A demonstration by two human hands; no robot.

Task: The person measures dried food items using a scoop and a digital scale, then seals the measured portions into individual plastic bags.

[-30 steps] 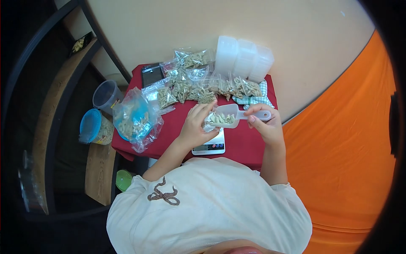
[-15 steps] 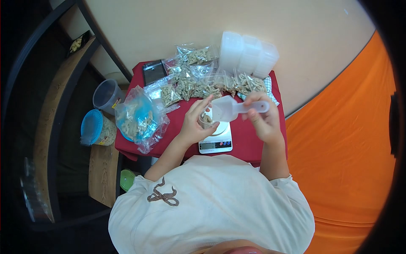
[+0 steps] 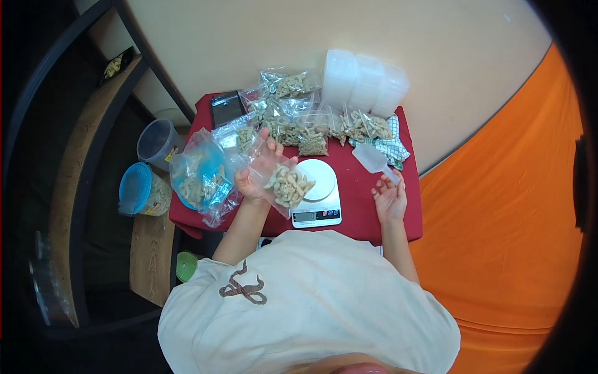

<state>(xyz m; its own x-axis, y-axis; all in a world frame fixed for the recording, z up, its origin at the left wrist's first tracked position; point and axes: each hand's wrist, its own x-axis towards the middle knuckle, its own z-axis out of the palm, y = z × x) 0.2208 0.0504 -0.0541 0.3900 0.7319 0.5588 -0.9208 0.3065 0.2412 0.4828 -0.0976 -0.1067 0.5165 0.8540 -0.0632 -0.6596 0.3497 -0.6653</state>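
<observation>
My left hand [image 3: 254,181] holds a clear plastic bag of pale snack pieces [image 3: 290,186] by its upper part, just left of the kitchen scale. The white scale [image 3: 319,179] has a bare round plate and a small display at its front. At the right, my right hand [image 3: 391,198] is palm up with its fingers apart, at the handle end of the white scoop [image 3: 372,159]. That scoop lies on the red cloth [image 3: 358,212] by a checked cloth [image 3: 391,149].
Filled bags [image 3: 289,131] line the table's back, before stacked white containers [image 3: 364,81]. A black device [image 3: 227,109] lies back left. A large open bag [image 3: 202,174] stands at the left, beside a blue-lidded tub [image 3: 138,187] and an open tub [image 3: 157,142].
My left hand has moved left and the bag now hangs left of the scale. The scoop has gone down onto the cloth at the right, and my right hand has lowered and opened.
</observation>
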